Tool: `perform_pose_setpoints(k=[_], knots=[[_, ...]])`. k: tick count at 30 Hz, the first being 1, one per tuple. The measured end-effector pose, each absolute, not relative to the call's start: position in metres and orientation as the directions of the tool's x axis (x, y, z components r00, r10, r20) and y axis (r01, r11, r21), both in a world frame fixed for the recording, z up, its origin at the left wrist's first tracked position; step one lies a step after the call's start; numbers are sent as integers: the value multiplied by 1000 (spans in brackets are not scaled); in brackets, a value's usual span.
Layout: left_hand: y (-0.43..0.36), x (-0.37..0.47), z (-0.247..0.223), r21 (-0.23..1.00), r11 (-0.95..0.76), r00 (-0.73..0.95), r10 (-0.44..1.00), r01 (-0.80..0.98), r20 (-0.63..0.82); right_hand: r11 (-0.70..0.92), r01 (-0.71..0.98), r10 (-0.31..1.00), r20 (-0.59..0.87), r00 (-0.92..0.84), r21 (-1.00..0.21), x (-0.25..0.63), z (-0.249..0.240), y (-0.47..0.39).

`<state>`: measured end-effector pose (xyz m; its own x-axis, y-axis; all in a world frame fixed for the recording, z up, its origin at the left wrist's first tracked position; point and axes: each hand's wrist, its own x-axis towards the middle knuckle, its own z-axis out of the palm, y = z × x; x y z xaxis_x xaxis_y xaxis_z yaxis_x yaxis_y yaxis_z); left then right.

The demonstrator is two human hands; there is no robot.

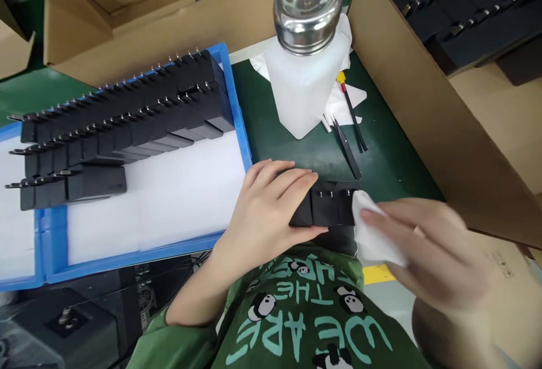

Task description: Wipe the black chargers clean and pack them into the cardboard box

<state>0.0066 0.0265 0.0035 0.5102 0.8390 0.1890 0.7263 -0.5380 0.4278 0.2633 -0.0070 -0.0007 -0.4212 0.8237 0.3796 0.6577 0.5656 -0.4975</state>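
Observation:
A short row of black power adapters (325,209) stands at the green table's front edge, metal prongs showing on top. My left hand (262,211) is wrapped round the row's left end, fingers behind and thumb in front. Pinched in my right hand (436,250), which motion blurs, is a white wipe (375,233). The wipe touches the right end of the row. Just behind the adapters lie black tweezers (348,152).
A blue tray (237,104) on the left holds rows of adapters (139,135), prongs up. A pump bottle (301,81) with a metal top stands behind my hands, near a black stick (353,112). Cardboard boxes (178,39) bound the back and right; the right one holds more adapters (457,2).

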Motion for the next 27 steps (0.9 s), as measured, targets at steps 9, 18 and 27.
perform_pose_setpoints(k=[9,18,27], knots=[[28,11,0,549,-476,449,872,687,194,654,709,753,316,-577,-265,213,1,-21],[27,9,-9,569,-495,456,862,657,222,444,893,886,184,-425,-76,158,16,-25],[26,10,-12,552,-507,433,860,663,269,418,908,891,183,-415,26,149,19,-30]])
